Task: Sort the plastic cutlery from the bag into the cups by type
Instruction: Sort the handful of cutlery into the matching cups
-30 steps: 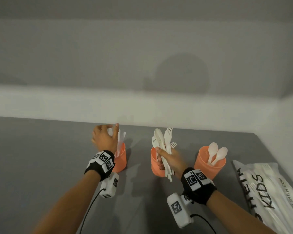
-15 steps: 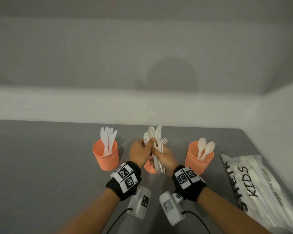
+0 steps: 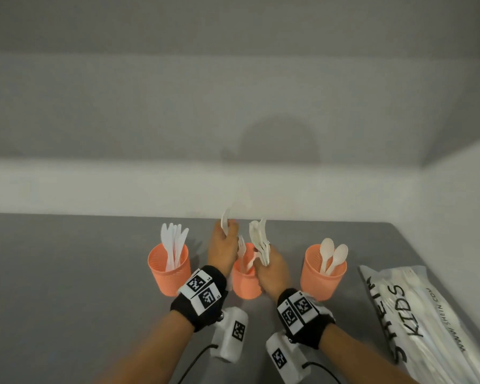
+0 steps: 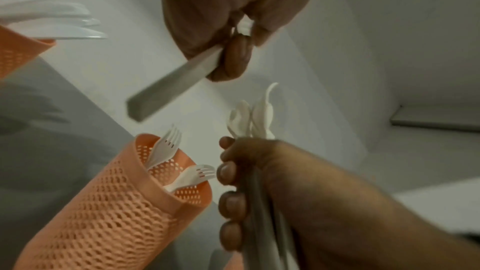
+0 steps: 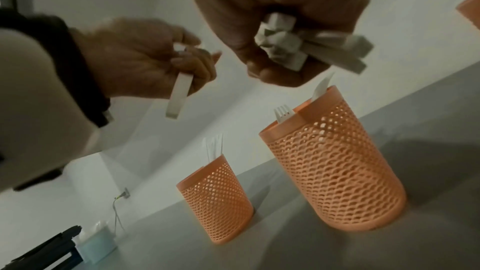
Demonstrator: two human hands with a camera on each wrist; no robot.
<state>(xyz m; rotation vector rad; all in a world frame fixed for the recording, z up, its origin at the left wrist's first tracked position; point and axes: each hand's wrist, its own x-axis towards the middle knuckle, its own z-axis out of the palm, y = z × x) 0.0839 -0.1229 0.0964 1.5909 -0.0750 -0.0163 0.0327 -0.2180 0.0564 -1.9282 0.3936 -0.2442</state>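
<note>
Three orange mesh cups stand in a row on the grey table: the left cup [image 3: 169,273] holds knives, the middle cup [image 3: 245,284] forks, the right cup [image 3: 323,278] spoons. My right hand [image 3: 263,261] grips a bundle of white cutlery [image 3: 258,239] upright just above the middle cup [image 5: 335,171]. My left hand [image 3: 227,231] pinches a single white piece [image 3: 225,221] just left of the bundle; its handle [image 4: 176,81] hangs down above the middle cup [image 4: 124,202]. Blur hides what type it is. The printed plastic bag [image 3: 427,314] lies at the right.
A white wall runs right behind the cups, and a side wall rises beyond the bag. In the right wrist view a pale blue box [image 5: 96,243] and a dark object [image 5: 44,254] sit far down the table, past the knife cup [image 5: 215,198].
My left hand came over from the knife cup to the bundle, took hold of one piece and has drawn it out up and to the left. My right hand stayed above the fork cup.
</note>
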